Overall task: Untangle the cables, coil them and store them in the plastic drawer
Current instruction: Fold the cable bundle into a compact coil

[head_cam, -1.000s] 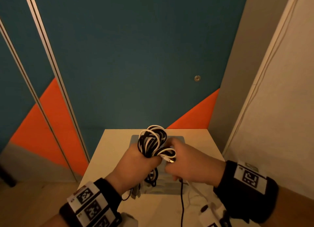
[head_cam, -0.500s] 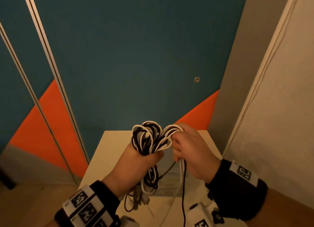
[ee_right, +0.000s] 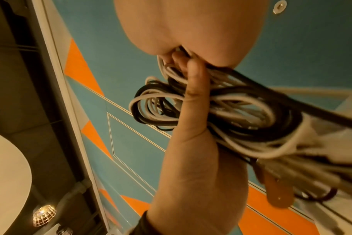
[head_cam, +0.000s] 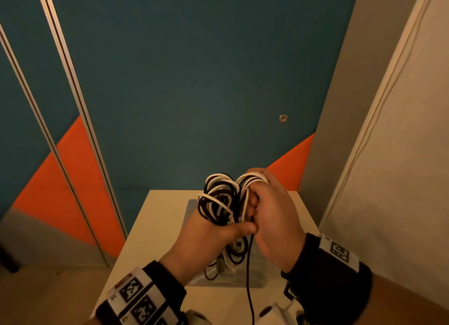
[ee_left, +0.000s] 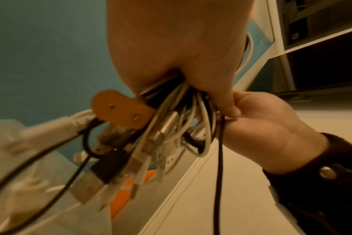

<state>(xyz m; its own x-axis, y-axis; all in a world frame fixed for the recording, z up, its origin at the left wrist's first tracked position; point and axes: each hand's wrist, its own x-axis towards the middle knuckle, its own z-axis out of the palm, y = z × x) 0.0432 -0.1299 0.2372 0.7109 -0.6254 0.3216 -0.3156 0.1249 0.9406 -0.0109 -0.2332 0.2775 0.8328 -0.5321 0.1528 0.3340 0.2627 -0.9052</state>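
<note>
Gripping cable bundle, left hand fingers curled, right hand pinching loops

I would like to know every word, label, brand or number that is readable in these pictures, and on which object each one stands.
No readable text in any view.
Left wrist band: black-and-white square code markers only, no letters.
Right wrist band: one such marker; the tiny print beside it is too small to read.
Cable bundle, tan strap: no markings visible.

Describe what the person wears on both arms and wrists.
The left hand and right hand are bare. Each forearm has a dark sleeve, ringed by a white band of black-and-white square code markers. A metal snap shows on the right cuff.
</note>
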